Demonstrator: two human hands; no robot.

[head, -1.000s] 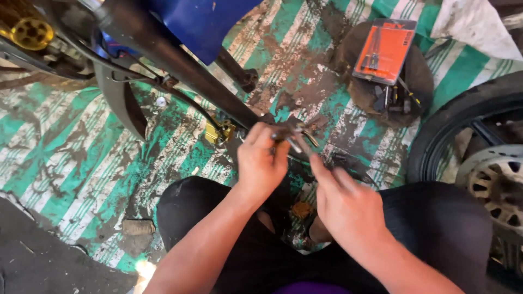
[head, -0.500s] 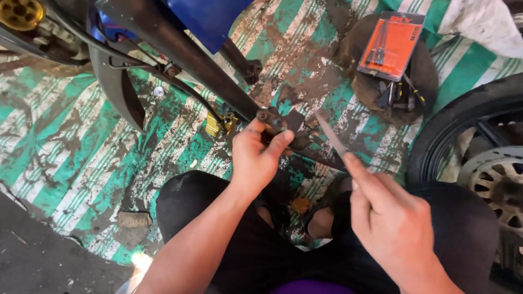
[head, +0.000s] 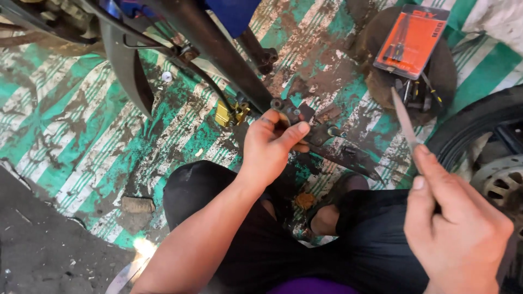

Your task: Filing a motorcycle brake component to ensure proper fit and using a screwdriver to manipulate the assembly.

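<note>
Head view looks straight down on us squatting over a grimy green-and-white striped mat [head: 81, 141]. Our left hand [head: 272, 147] is curled shut around a dark metal bracket [head: 321, 139] at the lower end of a black frame tube [head: 218, 49], thumb pressed over its top. Our right hand [head: 457, 228] is lifted clear to the right, well apart from the bracket, fingers pinched closed on a thin flat metal tool [head: 406, 122] that points up and away. Just left of the bracket a small yellow part [head: 226, 114] hangs on a black cable [head: 204, 76]. Beyond the tool an orange tool case [head: 411, 39] lies on a round dark pad [head: 376, 60]. A tyre [head: 468, 128] curves in at the right edge, and a black fender [head: 128, 71] crosses the upper left.
</note>
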